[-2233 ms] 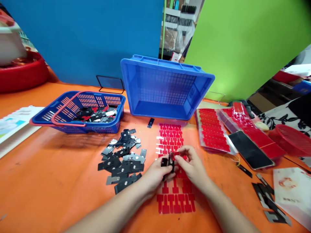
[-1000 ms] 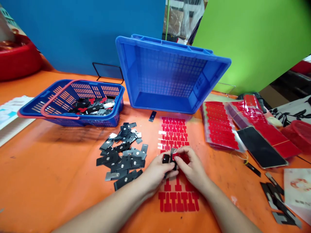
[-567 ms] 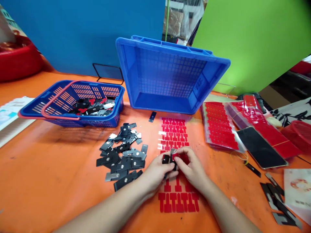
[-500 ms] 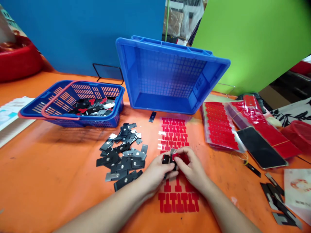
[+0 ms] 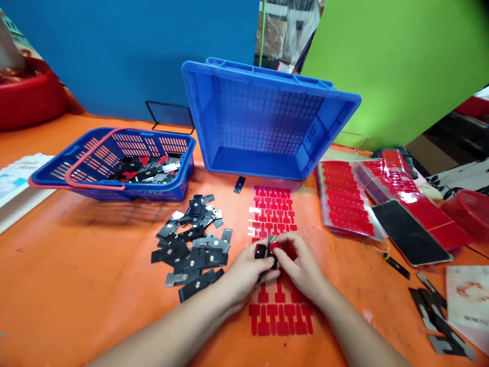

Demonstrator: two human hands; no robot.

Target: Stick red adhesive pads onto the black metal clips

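Metal piece [image 5: 266, 251], small, black and silver, sits pinched between both hands just above the sticker sheet [image 5: 275, 224], near the middle of the orange table [image 5: 76, 265]. The left hand [image 5: 246, 272] grips it from below and the side, fingers closed on it, while the right hand [image 5: 301, 267] comes in from the other side with thumb and forefinger pressed together on a red T-shaped sticker [image 5: 275, 246] at the piece's upper end. The step in hand looks like laying that sticker onto the piece; whether it is fully seated is too small to tell. The next move would call for a steady hold from the left hand and firm, even pressure from the right fingertips, so the sticker lies straight. Just left of the hands lies a loose pile of metal pieces [image 5: 191, 244]. Beyond it stands a blue basket [image 5: 91, 163] with a red handle, holding more such pieces. A blue crate [image 5: 267, 122] leans tilted behind the sheet, and stacked red sticker sheets [image 5: 346, 201] and a phone [image 5: 407, 232] lie to the right.
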